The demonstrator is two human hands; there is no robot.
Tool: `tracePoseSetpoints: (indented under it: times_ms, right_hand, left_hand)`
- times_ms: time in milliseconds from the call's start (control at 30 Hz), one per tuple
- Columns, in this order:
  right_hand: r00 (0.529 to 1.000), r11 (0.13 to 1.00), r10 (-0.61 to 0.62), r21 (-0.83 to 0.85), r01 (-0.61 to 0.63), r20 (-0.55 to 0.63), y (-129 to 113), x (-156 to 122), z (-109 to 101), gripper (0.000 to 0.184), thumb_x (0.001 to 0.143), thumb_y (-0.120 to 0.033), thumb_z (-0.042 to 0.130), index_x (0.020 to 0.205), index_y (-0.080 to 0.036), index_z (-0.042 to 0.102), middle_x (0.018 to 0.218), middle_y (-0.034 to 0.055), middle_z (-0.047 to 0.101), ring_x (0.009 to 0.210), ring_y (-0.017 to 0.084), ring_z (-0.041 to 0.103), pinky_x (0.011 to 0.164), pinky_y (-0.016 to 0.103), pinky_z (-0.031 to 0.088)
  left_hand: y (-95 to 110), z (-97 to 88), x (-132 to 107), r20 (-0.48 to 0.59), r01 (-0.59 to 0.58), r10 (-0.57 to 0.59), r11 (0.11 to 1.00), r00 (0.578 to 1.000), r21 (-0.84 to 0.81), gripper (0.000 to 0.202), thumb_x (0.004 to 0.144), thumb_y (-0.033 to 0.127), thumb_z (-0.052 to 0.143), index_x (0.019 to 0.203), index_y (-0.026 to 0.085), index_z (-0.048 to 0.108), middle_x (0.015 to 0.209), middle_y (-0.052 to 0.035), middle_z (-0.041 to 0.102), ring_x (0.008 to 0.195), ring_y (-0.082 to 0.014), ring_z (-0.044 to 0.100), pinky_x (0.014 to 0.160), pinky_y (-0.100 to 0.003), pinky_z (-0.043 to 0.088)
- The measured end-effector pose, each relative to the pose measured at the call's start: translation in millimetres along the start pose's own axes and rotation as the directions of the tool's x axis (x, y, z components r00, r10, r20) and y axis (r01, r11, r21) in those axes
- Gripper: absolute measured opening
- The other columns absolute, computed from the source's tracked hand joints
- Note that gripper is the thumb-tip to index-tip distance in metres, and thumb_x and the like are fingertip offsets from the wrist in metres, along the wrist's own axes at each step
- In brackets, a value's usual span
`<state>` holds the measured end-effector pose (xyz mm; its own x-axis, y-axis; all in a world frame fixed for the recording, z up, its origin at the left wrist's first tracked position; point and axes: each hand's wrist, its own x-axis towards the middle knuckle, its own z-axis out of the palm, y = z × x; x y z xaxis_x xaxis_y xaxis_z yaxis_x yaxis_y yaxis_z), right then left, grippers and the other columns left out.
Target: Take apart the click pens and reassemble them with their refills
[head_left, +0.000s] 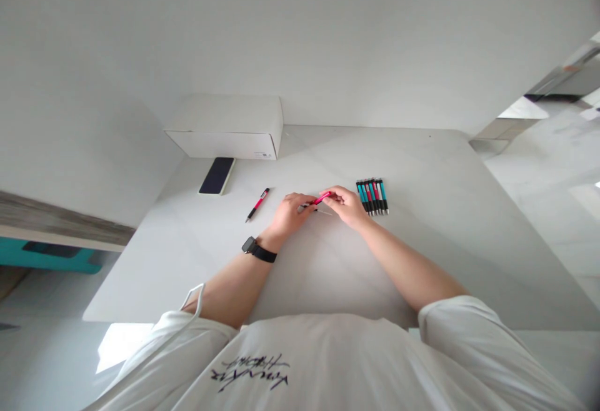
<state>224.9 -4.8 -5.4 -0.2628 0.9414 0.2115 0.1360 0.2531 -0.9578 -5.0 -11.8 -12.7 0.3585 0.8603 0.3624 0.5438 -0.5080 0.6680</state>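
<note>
My left hand (291, 212), with a black watch on its wrist, is closed around the dark end of a red pen (322, 198). The fingers of my right hand (347, 205) pinch the red barrel at its other end. Just below the barrel, between the hands, shows a thin pale stick (324, 212) that looks like a pen refill; whether a hand touches it I cannot tell. A red and black pen (257, 204) lies slanted to the left of my left hand. Right of my right hand, several teal, red and black pens (372, 197) lie side by side in a row.
A white box (225, 142) stands at the back left of the pale table (323, 273), against the wall. In front of the box lies a phone (217, 176) with a dark screen. The table's left edge runs close to a wall.
</note>
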Motion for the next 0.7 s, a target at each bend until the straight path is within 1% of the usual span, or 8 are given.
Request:
tracePoseSetpoints:
  times_ms: [100,167,200,267,333,467,567,700]
  right_hand:
    - [0.995,0.994,0.004,0.108,0.007,-0.099,0.8,3.5,-8.3,0.033,0.093,-0.057,0.072,0.107,-0.027,0.073,0.109,0.006,0.076,0.101,0.024,0.072,0.087,0.038,0.061]
    - [0.981,0.99,-0.013,0.137,0.04,-0.193,-0.2,6.0,-18.3,0.033,0.094,-0.057,0.07,0.107,-0.027,0.07,0.11,0.0065,0.075,0.104,0.024,0.072,0.09,0.038,0.061]
    - [0.972,0.991,-0.028,0.122,0.058,-0.234,-1.0,6.9,-23.9,0.034,0.094,-0.057,0.069,0.108,-0.026,0.069,0.109,0.0067,0.075,0.105,0.024,0.072,0.092,0.039,0.06]
    - [0.954,0.996,-0.076,0.03,0.088,-0.289,-3.4,7.7,-34.6,0.035,0.097,-0.057,0.065,0.113,-0.026,0.069,0.105,0.0068,0.075,0.101,0.023,0.072,0.093,0.04,0.06]
    - [0.937,0.981,-0.166,-0.15,0.125,-0.306,-6.5,7.1,-42.7,0.036,0.102,-0.054,0.058,0.122,-0.026,0.07,0.106,0.0077,0.074,0.098,0.023,0.071,0.092,0.04,0.059]
    - [0.924,0.83,-0.344,-0.514,0.217,-0.165,-10.1,3.9,-46.1,0.03,0.106,-0.041,0.053,0.123,-0.027,0.074,0.112,0.0092,0.072,0.102,0.025,0.068,0.094,0.042,0.055]
    - [0.942,0.752,-0.33,-0.62,0.224,-0.061,-7.4,1.5,-41.1,0.024,0.105,-0.036,0.057,0.119,-0.028,0.075,0.11,0.0085,0.073,0.102,0.026,0.069,0.093,0.041,0.055]
    - [0.954,0.703,-0.3,-0.678,0.212,-0.012,-2.7,-0.3,-36.3,0.02,0.104,-0.033,0.059,0.113,-0.026,0.076,0.108,0.0085,0.074,0.1,0.026,0.069,0.091,0.038,0.054]
  left_hand:
    - [-4.7,-3.8,-1.6,0.036,-0.012,0.009,0.996,0.999,0.084,0.041,0.093,0.037,0.075,0.133,0.028,0.068,0.124,-0.0065,0.074,0.118,-0.0267,0.066,0.108,-0.045,0.049]
    - [-9.2,-6.3,-3.2,0.065,-0.019,0.009,0.986,0.998,0.163,0.043,0.089,0.033,0.079,0.13,0.028,0.069,0.131,-0.008,0.07,0.126,-0.0293,0.062,0.114,-0.048,0.045]
    - [-11.3,-7.2,-3.8,0.09,-0.028,0.011,0.981,0.996,0.19,0.037,0.088,0.031,0.079,0.123,0.027,0.072,0.131,-0.0082,0.069,0.128,-0.0298,0.061,0.115,-0.049,0.043]
    - [-14.3,-8.6,-4.3,0.128,-0.045,0.018,0.977,0.992,0.209,0.021,0.089,0.026,0.075,0.11,0.027,0.075,0.13,-0.0077,0.069,0.129,-0.029,0.06,0.117,-0.049,0.042]
    - [-15.4,-10.0,-3.4,0.116,-0.037,0.014,0.981,0.993,0.19,0.015,0.093,0.023,0.068,0.106,0.026,0.075,0.128,-0.007,0.069,0.126,-0.0268,0.062,0.114,-0.047,0.044]
    - [-14.0,-13.6,0.0,-0.031,0.055,-0.052,0.992,0.998,0.114,0.017,0.099,0.025,0.06,0.112,0.025,0.072,0.115,-0.0056,0.073,0.111,-0.0234,0.067,0.102,-0.04,0.052]
    - [-12.8,-15.3,0.7,-0.119,0.105,-0.095,0.991,0.988,0.083,0.015,0.101,0.028,0.06,0.11,0.026,0.071,0.109,-0.004,0.075,0.106,-0.0229,0.068,0.098,-0.038,0.052]
    - [-10.4,-15.1,-0.2,-0.154,0.125,-0.112,0.989,0.982,0.082,0.013,0.1,0.027,0.062,0.108,0.025,0.072,0.109,-0.0036,0.076,0.105,-0.0227,0.068,0.097,-0.038,0.052]
